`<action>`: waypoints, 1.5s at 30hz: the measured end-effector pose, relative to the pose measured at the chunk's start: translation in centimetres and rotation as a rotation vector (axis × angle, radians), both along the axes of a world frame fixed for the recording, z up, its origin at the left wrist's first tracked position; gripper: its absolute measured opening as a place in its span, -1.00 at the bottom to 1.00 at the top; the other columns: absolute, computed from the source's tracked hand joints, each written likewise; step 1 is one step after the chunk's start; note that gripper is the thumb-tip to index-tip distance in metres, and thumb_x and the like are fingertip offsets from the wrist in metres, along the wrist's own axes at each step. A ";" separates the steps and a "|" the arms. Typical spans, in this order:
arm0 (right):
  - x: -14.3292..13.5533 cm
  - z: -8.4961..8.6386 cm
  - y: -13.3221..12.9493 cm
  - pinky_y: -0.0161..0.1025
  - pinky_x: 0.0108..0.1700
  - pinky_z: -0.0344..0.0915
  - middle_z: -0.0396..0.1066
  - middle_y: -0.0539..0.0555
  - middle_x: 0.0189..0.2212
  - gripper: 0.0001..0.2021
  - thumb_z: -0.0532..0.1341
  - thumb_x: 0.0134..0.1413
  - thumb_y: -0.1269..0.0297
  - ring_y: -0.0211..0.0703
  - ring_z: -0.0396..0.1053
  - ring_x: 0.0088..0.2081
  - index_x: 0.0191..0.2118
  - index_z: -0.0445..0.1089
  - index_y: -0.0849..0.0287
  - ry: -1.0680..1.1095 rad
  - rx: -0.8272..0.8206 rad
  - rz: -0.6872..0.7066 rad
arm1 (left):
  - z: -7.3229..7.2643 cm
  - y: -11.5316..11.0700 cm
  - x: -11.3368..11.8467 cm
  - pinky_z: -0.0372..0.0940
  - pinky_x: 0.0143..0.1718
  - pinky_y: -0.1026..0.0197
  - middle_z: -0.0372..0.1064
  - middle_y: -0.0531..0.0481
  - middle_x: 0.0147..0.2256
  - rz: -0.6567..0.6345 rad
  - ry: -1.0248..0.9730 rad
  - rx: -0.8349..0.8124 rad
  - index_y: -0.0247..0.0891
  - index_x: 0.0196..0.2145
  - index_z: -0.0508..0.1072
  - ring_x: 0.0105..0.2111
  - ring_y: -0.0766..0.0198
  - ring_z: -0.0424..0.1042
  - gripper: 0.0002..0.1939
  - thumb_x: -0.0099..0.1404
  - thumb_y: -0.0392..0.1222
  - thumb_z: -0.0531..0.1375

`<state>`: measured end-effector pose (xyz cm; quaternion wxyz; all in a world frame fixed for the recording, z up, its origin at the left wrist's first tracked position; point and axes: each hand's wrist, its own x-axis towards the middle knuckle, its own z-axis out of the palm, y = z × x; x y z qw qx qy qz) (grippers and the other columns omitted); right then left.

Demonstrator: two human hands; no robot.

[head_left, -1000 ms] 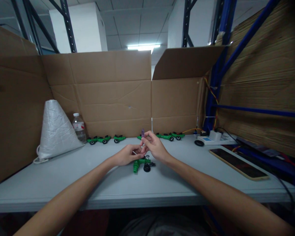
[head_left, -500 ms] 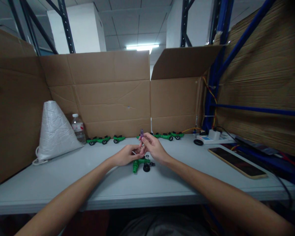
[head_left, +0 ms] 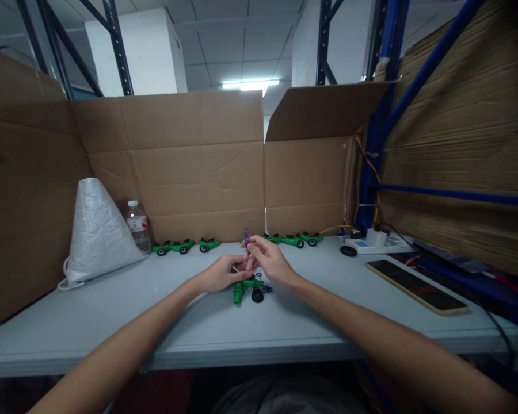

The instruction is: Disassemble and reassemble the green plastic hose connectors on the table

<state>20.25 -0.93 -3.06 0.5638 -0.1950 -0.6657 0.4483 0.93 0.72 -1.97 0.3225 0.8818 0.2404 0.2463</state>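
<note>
Our left hand (head_left: 222, 273) and right hand (head_left: 273, 263) are bare, and so are our slim forearms (head_left: 354, 315). Below the table edge we wear creased, dark grey cloth (head_left: 250, 397), with a thin darker line running down it.

Can read no text, brand, number or sign anywhere, with only reddish marks (head_left: 142, 224) to be seen on the pale label (head_left: 133, 225) wrapped round the clear bottle (head_left: 141, 239), too small and blurred to make out.
</note>
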 end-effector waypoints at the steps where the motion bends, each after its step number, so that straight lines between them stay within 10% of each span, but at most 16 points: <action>1: 0.0 0.0 0.0 -0.31 -0.49 0.49 0.48 -0.02 -0.33 -0.58 0.28 0.28 -0.15 -0.29 0.46 -0.53 -0.05 0.40 0.13 -0.002 0.011 -0.011 | 0.0 0.0 0.0 0.25 -0.26 0.28 0.40 -0.01 -0.33 -0.011 -0.006 -0.006 -0.32 -0.22 0.46 -0.35 0.31 0.34 -0.52 0.41 0.24 0.25; 45: 0.1 0.1 0.2 -0.32 -0.53 0.41 0.45 -0.11 -0.45 -0.54 0.41 0.15 -0.13 -0.28 0.42 -0.58 -0.21 0.24 0.09 0.008 0.049 -0.041 | 0.3 -0.1 -0.2 0.27 -0.23 0.25 0.49 -0.07 -0.27 0.017 0.040 0.015 -0.34 -0.18 0.51 -0.29 0.25 0.43 -0.51 0.41 0.24 0.25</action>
